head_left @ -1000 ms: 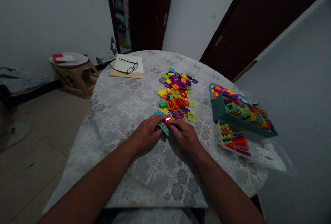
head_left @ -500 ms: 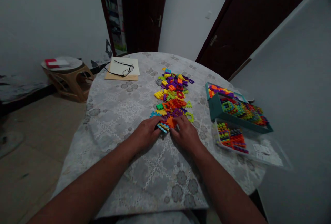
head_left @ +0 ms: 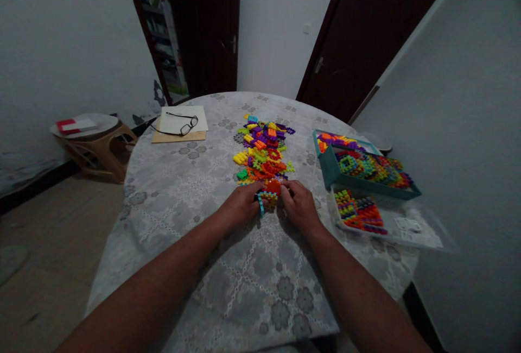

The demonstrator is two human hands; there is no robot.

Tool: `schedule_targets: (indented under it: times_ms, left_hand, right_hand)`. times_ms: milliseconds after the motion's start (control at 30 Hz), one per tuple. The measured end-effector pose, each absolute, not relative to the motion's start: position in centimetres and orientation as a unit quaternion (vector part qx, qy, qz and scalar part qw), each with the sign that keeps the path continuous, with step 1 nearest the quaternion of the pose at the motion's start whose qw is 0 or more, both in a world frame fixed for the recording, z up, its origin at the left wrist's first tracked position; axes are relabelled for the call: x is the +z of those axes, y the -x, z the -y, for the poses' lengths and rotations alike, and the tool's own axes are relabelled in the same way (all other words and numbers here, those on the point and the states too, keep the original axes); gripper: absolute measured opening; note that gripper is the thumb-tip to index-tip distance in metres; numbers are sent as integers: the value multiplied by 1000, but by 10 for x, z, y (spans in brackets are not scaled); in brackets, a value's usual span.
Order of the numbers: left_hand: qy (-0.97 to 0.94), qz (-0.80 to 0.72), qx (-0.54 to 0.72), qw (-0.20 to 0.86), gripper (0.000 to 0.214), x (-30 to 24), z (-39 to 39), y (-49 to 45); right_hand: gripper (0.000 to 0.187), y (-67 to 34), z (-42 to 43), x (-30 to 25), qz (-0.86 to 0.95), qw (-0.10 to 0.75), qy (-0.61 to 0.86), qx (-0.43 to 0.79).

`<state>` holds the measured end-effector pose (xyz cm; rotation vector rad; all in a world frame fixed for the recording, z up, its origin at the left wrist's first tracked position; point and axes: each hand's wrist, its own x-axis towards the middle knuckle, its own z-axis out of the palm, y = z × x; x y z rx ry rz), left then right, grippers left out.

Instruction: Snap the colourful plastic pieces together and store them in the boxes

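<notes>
Both hands meet at the near end of a heap of coloured plastic building pieces [head_left: 262, 149] on the round table [head_left: 195, 190]. My left hand [head_left: 241, 207] and my right hand [head_left: 299, 206] are closed from either side on a small assembly [head_left: 267, 196] of blue, orange and red pieces. The assembly sits just above the tablecloth, between my fingertips. The fingertips are partly hidden behind the pieces.
A teal box [head_left: 340, 175] full of pieces stands at the right, with a clear tray [head_left: 358, 213] of pieces in front of it. Glasses [head_left: 183, 123] lie on papers at the far left. A small stool [head_left: 95, 144] stands beside the table. Doors are behind.
The view has swung left and tilted up. My hands stayed together on the assembly, which now shows more orange and red on top.
</notes>
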<state>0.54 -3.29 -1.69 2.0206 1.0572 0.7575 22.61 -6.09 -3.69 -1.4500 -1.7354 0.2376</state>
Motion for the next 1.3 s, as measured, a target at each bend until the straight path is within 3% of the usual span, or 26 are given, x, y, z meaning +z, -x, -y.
schedule_targets:
  times_ms: [400, 633, 767, 933, 1300]
  left_hand:
    - [-769, -437, 281, 372, 54, -16, 43, -10]
    - [-800, -428, 264, 327, 47, -19, 42, -8]
    - [-803, -419, 280, 319, 51, -23, 45, -12]
    - [-798, -431, 291, 305, 54, -25, 45, -17]
    - [-780, -452, 307, 304, 39, -17, 36, -38]
  right_hand:
    - [15, -228, 75, -22, 765, 360, 523, 113]
    - [13, -223, 80, -21, 785, 335, 499, 148]
    - [20, -219, 82, -22, 788, 312, 505, 164]
    - [20, -216, 81, -25, 764, 319, 546, 129]
    - [23, -229, 79, -16, 762, 342, 538, 116]
